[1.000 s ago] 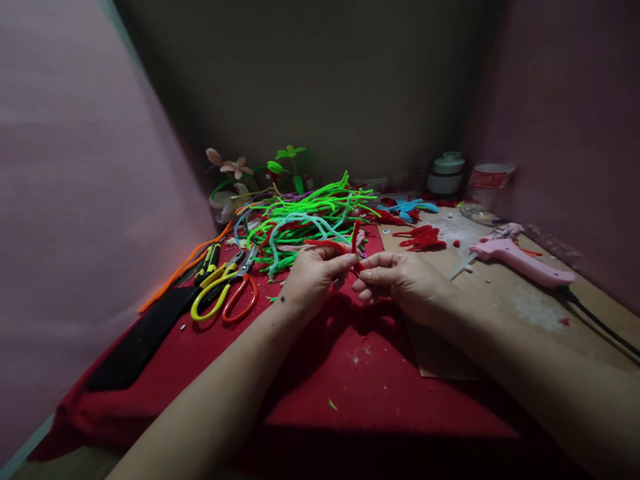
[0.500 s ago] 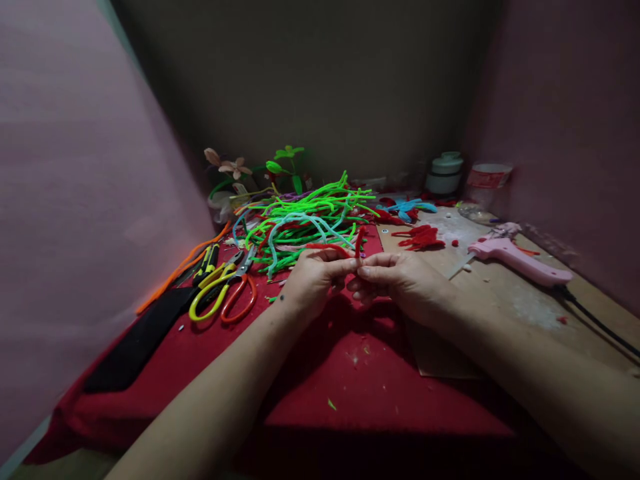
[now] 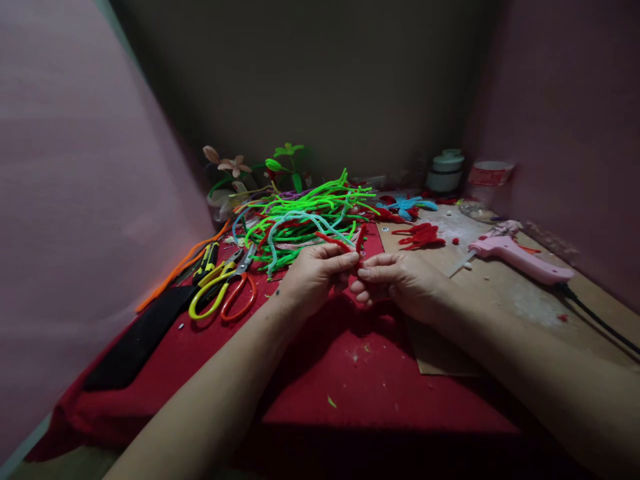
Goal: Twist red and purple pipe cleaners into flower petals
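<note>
Between my fingertips, above the red cloth, is a red pipe cleaner point(image 3: 361, 237) bent so that two ends stick up. My left hand point(image 3: 323, 268) pinches it between thumb and forefinger. From the other side my right hand point(image 3: 395, 275) pinches it too, close to the left fingertips, with its lower fingers curled. The part inside the fingers is hidden. Just behind the hands lies a heap of pipe cleaners point(image 3: 320, 200), mostly bright green with some pale blue, red and pink.
Scissors point(image 3: 224, 293) with yellow and red handles lie left on the red cloth point(image 3: 330, 380), beside a black strip point(image 3: 143, 340). At right, a board point(image 3: 500, 300) bears a pink glue gun point(image 3: 523, 260) and red pipe-cleaner pieces point(image 3: 421, 237). Fuzzy flowers point(image 3: 235, 165) and a jar point(image 3: 445, 172) stand behind.
The red pipe cleaner's left end has tipped upward from lying nearly flat, nearer its other end. My right hand's lower fingers have shifted slightly; both hands stay in about the same place.
</note>
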Demonstrator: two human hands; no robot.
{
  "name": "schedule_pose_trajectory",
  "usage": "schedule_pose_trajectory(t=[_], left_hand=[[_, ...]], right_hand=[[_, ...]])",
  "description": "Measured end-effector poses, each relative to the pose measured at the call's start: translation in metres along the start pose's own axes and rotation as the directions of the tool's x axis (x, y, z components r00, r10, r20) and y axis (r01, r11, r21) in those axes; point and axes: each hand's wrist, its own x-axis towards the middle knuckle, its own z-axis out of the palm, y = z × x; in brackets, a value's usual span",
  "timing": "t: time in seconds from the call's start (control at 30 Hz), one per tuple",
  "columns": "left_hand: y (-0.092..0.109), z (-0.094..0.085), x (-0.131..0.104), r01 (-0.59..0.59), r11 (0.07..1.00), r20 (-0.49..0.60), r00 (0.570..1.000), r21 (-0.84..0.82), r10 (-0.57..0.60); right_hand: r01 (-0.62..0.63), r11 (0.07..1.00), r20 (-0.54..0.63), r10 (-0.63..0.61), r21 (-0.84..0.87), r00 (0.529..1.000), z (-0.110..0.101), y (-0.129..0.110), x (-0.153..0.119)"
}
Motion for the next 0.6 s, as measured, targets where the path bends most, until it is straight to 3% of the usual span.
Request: schedule_pose_trajectory(t=[0.2,0.43,0.6], left_hand=[[-0.0031,-0.0003,0.0019,-0.005,1.0,-0.026,1.0,0.015,0.005],[-0.0007,-0.001,0.0005,-0.017,0.99,-0.016,1.0,0.139,0.019],[0.0041,-0.0003,-0.0019,-0.183,0.958,-0.001,0.982,0.222,0.188]], right_hand=[[0.014,0.999,0.04,-0.015,0.038,0.999,0.0013,-0.0001,-0.0007],[0.052,0.998,-0.004,-0.052,0.026,0.999,0.0002,0.0032,0.0029],[0.064,0.998,-0.071,-0.064,-0.004,0.995,0.0018,-0.001,0.0025]])
